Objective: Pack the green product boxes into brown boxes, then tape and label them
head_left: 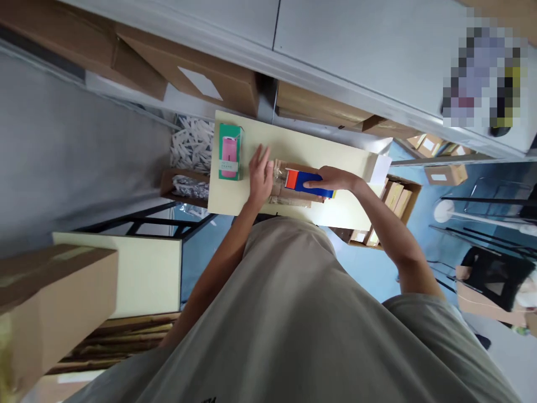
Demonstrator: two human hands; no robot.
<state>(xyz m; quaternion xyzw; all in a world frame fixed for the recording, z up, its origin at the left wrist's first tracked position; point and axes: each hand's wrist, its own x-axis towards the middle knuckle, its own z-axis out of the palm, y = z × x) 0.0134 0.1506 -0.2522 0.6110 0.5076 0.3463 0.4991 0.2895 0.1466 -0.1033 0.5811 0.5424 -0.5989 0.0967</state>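
Head: right hand point(333, 178) grips blue tool point(309, 177), long axis sideways, orange end point(291, 179) left.

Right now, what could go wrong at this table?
1. The left hand is at the cardboard box's left end, in line with the tape dispenser's orange end; a slip leftward might catch the fingers.
2. The green box with the pink tumbler picture is near the table's left end; a bump could send it off.
3. The cardboard box lies near the person's-side edge; a tug might tip it over.
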